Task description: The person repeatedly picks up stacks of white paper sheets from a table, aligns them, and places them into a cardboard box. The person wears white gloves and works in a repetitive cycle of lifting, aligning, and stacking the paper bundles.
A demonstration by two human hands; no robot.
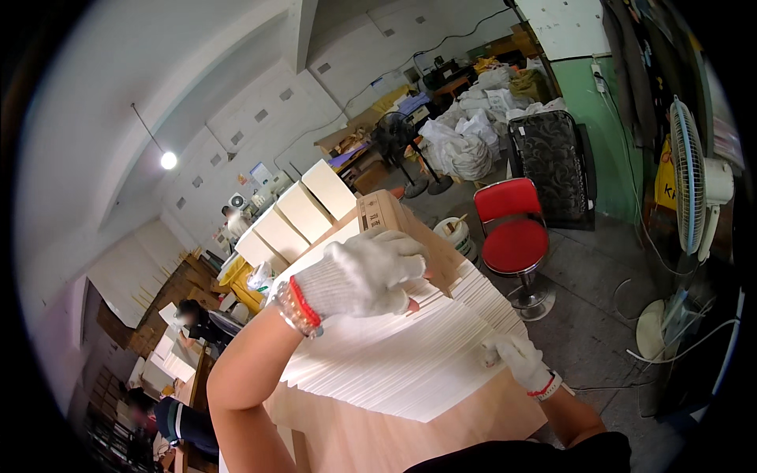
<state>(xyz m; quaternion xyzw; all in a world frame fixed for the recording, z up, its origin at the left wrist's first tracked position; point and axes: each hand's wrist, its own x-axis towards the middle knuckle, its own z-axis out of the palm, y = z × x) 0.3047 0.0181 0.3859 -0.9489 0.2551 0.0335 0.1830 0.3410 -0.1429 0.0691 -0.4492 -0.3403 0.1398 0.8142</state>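
Gloved left hand (pixel 364 276) curls over the fanned white sheets (pixel 394 347) — right hand (pixel 516 356) pinches their near edge; stack only part-squared.

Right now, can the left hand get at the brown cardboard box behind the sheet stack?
Probably yes. The left hand rests on the white sheets, the cardboard box stands just beyond its fingers, and nothing sits between them.

The room is bright and evenly lit. One round ceiling lamp (pixel 168 160) glows white with a small glare around it. The white sheets (pixel 394 355) look nearly overexposed, with soft shadows between them. Straight walls bend strongly toward the rim, and black corners frame the round picture. Far things at the left look slightly blurred.
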